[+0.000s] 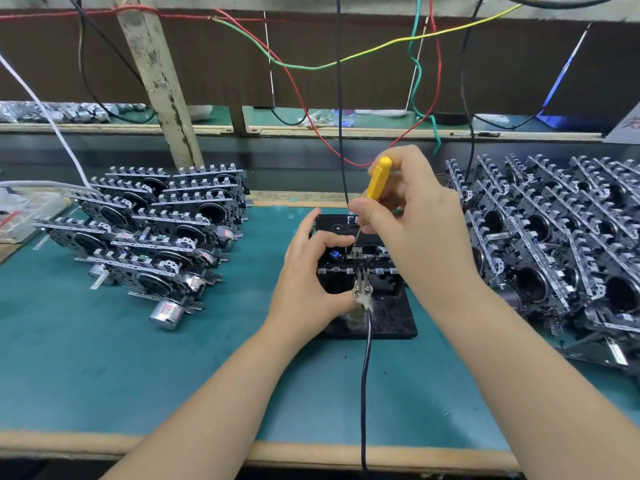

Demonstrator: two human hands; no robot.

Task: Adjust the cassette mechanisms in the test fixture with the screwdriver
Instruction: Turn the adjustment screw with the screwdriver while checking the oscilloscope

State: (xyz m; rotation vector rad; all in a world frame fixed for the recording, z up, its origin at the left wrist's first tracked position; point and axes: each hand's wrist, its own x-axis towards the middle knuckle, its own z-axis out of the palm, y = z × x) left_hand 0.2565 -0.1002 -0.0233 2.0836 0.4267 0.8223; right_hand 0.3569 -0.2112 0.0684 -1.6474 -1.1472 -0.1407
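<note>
Black cable [364,375] crosses tabletop [104,358] to test fixture [384,320]. Cassette mechanism [360,263] seated inside: light, rigid, delicate; left hand [311,271] steadies its edge. Right hand [412,209], grip pinched closed, holds slim, light screwdriver [378,180], tip down on the mechanism.

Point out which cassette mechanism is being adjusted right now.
The cassette mechanism seated in the black test fixture at the centre. The screwdriver in the right hand touches it; the left hand steadies it. The others sit stacked, untouched, on either side.
</note>
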